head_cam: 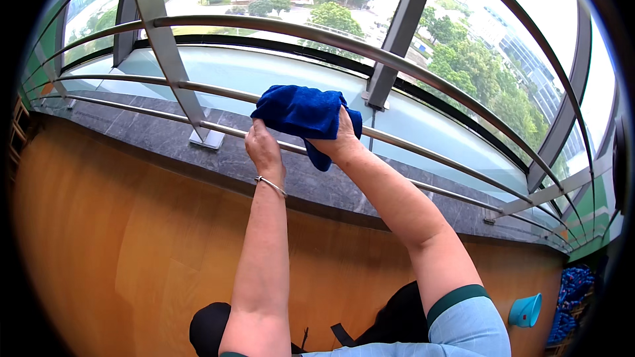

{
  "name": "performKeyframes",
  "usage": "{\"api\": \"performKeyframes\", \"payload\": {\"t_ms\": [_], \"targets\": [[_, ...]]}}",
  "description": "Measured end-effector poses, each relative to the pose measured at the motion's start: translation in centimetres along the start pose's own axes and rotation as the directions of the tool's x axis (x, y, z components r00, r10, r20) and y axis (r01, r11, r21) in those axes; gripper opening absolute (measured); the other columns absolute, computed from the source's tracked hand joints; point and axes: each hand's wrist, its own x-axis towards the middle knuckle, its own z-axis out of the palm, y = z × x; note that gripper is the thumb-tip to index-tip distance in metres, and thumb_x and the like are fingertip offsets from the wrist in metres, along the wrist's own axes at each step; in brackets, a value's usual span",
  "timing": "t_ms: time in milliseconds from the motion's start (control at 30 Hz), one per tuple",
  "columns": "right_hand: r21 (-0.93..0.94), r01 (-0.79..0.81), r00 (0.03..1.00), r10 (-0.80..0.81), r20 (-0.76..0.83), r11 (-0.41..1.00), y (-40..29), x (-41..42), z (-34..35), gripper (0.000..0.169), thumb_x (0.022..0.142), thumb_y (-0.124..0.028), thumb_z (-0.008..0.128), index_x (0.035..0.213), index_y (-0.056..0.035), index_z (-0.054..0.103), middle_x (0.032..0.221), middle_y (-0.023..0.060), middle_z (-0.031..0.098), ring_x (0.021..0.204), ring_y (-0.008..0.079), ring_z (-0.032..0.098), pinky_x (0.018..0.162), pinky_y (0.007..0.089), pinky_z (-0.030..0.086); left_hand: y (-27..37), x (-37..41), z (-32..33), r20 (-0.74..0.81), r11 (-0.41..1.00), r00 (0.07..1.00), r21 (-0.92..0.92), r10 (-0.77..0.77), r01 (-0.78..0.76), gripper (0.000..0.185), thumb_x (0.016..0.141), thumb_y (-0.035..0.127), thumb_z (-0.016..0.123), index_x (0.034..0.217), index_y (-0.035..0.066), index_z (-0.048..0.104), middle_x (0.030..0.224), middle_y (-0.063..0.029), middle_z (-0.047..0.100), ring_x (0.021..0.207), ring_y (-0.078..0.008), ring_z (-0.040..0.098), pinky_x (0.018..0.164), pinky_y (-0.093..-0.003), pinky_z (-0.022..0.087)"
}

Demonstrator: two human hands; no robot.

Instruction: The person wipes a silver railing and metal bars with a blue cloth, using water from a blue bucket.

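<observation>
A dark blue cloth (300, 109) hangs folded over a middle bar of the metal railing (218, 90), and it hides that stretch of the bar. My left hand (263, 146) grips the cloth's lower left edge, with the thumb up against it. My right hand (342, 134) is partly tucked under the cloth at its right end, and some of its fingers are covered. One corner of the cloth dangles below my right wrist. Both arms reach forward from my body.
Behind the railing stand large windows (327, 20) with dark frames. A flat metal post (168, 54) rises left of my hands from a grey stone ledge (327, 178). Wooden floor (149, 238) lies below. A turquoise bucket (525, 310) stands at right, near blue patterned items (575, 287).
</observation>
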Motion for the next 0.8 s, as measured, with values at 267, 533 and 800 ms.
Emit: {"api": "performKeyframes", "payload": {"t_ms": [267, 533, 800], "targets": [[-0.130, -0.060, 0.998, 0.061, 0.004, 0.990, 8.5, -11.9, -12.6, 0.011, 0.081, -0.018, 0.066, 0.090, -0.0138, 0.062, 0.088, 0.0114, 0.065, 0.086, 0.0302, 0.063, 0.078, 0.0375, 0.051, -1.4, -8.3, 6.2, 0.492, 0.925, 0.861, -0.253, -0.131, 0.285, 0.041, 0.096, 0.048, 0.049, 0.108, 0.011, 0.061, 0.103, -0.0058, 0.066, 0.101, -0.0200, 0.060, 0.077, -0.0376, 0.044], [-0.378, -0.106, 0.993, 0.120, 0.014, 0.920, 19.8, -26.3, -23.3, 0.030, 0.082, -0.029, 0.069, 0.109, -0.0163, 0.067, 0.103, 0.0064, 0.069, 0.093, 0.0246, 0.067, 0.084, 0.0345, 0.054, -2.5, -11.7, 9.3, 0.521, 0.909, 0.841, -0.266, -0.145, 0.321, 0.032, 0.102, 0.032, 0.051, 0.106, 0.002, 0.062, 0.093, -0.0126, 0.070, 0.084, -0.0262, 0.070, 0.071, -0.0387, 0.058], [-0.287, -0.381, 0.923, 0.378, -0.068, 0.879, 27.2, -36.5, -30.3, 0.032, 0.082, -0.024, 0.075, 0.113, -0.0148, 0.069, 0.109, 0.0066, 0.070, 0.101, 0.0219, 0.067, 0.091, 0.0328, 0.052, -2.9, -10.4, 9.5, 0.472, 0.932, 0.871, -0.236, -0.138, 0.276, 0.031, 0.104, 0.027, 0.046, 0.105, 0.000, 0.062, 0.093, -0.0147, 0.069, 0.086, -0.0257, 0.069, 0.077, -0.0391, 0.056]]}}
